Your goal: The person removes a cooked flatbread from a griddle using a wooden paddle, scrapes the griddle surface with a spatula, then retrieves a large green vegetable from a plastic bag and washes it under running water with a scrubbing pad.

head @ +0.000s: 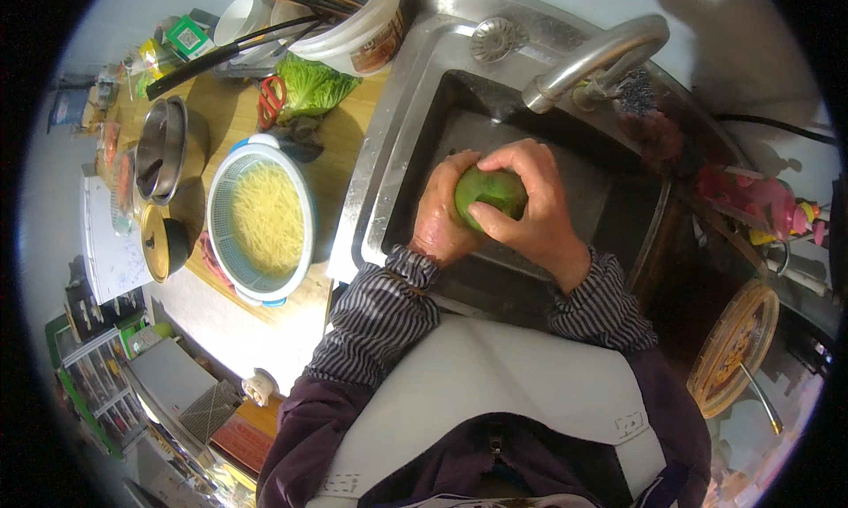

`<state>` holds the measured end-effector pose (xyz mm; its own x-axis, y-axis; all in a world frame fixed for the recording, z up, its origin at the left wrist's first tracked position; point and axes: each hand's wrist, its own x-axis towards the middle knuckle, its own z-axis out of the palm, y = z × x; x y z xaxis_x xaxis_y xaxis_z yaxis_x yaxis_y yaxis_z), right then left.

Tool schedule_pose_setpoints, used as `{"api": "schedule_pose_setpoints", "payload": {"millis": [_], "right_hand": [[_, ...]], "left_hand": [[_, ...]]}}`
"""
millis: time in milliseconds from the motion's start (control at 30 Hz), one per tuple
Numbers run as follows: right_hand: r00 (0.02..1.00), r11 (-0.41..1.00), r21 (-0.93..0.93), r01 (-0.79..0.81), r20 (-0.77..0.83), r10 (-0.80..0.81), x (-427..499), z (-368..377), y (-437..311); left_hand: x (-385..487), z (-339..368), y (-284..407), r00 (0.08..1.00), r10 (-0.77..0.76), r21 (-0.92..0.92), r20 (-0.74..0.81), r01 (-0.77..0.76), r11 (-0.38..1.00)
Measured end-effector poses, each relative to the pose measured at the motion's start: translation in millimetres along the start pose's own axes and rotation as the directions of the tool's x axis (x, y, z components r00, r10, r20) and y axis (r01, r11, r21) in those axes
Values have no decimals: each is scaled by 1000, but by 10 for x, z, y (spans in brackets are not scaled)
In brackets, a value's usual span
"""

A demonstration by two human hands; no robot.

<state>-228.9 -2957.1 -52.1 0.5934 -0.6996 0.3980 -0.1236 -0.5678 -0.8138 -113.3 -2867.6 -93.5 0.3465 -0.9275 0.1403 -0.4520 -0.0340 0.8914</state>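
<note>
Between my two wet hands is a round green vegetable, perhaps a radish piece, held over the basin of a stainless steel sink. My left hand cups it from the left side. From the right, my right hand wraps it with the thumb and fingers spread across its top. Part of its surface is hidden by the fingers. The curved metal faucet stands just beyond the hands, and I cannot tell whether any water runs from it.
Left of the sink, a colander of pale yellow shreds stands on a wooden board. Behind it lie red-handled scissors, leafy lettuce and a white bucket. Metal bowls sit further left. A pink bottle is at right.
</note>
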Motion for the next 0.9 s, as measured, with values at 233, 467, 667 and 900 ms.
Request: {"api": "schedule_pose_setpoints", "payload": {"millis": [233,467,667,900], "right_hand": [[900,861,276,-428,44,434,-250,280,136],[739,511,601,-615,213,639,-364,367,203],[515,152,663,-733,396,760,-412,380,356],[559,-34,843,-537,385,734,-269,338,430]], "left_hand": [[-250,64,-398,983,181,186,17,-181,966],[-593,-18,-262,912,-371,-440,174,409,799],[-693,-139,-139,636,-628,-829,449,559,-27],[-593,-80,-399,495,-611,-785,618,344,-515]]}}
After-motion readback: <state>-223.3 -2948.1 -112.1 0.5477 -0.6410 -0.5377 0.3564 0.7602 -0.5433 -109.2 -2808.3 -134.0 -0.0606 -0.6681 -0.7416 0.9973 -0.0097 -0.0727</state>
